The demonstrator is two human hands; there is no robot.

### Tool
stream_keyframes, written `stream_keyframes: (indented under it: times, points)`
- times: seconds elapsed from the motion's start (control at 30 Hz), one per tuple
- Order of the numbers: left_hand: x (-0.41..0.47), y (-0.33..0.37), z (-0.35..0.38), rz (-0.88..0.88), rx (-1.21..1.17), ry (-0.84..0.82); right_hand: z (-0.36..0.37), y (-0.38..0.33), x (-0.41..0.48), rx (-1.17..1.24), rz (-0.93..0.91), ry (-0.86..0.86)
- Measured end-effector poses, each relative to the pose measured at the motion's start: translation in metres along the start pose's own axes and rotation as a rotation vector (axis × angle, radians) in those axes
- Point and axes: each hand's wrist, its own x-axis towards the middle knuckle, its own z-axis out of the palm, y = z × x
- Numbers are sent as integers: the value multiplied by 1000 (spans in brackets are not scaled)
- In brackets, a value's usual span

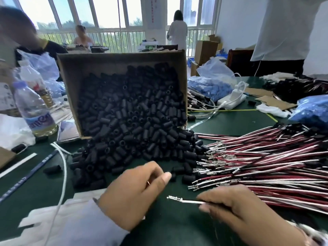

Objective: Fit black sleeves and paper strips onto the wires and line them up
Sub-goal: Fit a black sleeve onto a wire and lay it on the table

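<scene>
While the heap of wires (266,166) lies bare on the surface (230,121), the job looks barely begun. The right hand (236,208) pinches one wire (188,201), its tip still without a sleeve. The left hand (134,194), fingers curled, is at a loose sleeve (173,174) beside the spilled pile (133,139); I cannot tell whether it grips it.

A dark green worktop (230,121) carries a tipped cardboard box (115,63) at centre, spilling a heap of black sleeves (134,139) onto the surface. Red and white wires (266,157) lie fanned out at right. A plastic bottle (33,107) stands at left, a white paper strip (19,163) lies nearer, and a white charger (230,102) sits further back.
</scene>
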Motion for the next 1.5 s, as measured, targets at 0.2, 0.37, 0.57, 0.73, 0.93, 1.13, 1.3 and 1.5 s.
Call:
stream_keyframes:
  times: [0.2, 0.37, 0.57, 0.73, 0.93, 1.13, 1.3, 1.5]
  points:
    - [68, -23, 32, -333, 490, 9, 18, 14, -1, 32, 109, 93]
    - [65, -25, 34, -270, 445, 57, 24, 20, 4, -48, 116, 221]
    - [5, -11, 15, 166, -333, 66, 20, 13, -4, -79, 82, 383]
    - [-11, -14, 26, 275, -302, 119, 19, 16, -3, 124, 7, 448]
    - [-13, -8, 31, 364, -229, 86, 21, 13, 2, 562, -93, 392]
    - [-15, -5, 31, 368, -270, 50, 21, 22, 2, 641, -23, 383]
    - [-15, -7, 33, 354, -300, 32, 30, 17, 1, 327, -118, 350]
    - [-14, -10, 34, 332, -301, 33, 32, 13, -4, 98, -121, 423]
